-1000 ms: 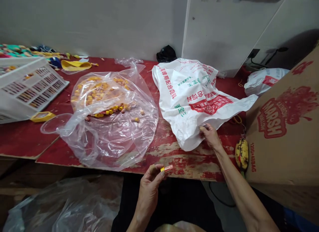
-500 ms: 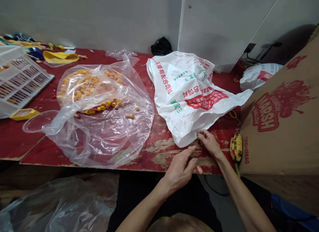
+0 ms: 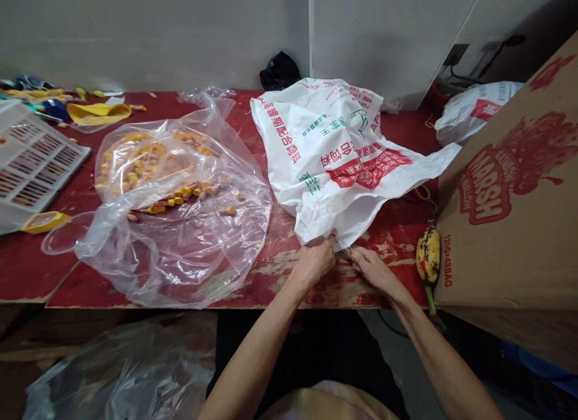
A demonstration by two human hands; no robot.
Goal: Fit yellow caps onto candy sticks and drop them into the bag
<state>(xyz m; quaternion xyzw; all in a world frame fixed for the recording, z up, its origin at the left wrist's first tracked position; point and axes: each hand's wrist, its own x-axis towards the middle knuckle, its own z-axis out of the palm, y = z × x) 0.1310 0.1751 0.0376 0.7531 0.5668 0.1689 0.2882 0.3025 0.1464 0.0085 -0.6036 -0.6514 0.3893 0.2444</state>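
Head view: white printed bag (image 3: pixel 345 152), lying right of upper centre, its mouth meeting the fingers near centre; right hand (image 3: pixel 372 267) is pinching the lower lip, fingertips together on it; left hand (image 3: pixel 320 257) is touching the mouth beside it, fingers partly hidden, grip impossible to tell. Clear plastic bag (image 3: pixel 194 257) is lying left of centre, bearing yellow-ended pieces (image 3: pixel 180 195).

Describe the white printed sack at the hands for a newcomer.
On the worn red tabletop, look between the clear plastic bag and the cardboard marshmallow box. The white printed sack lies there, its near edge at the left hand and right hand. Unlike the white bag by the box, it is spread out, with red and green characters.
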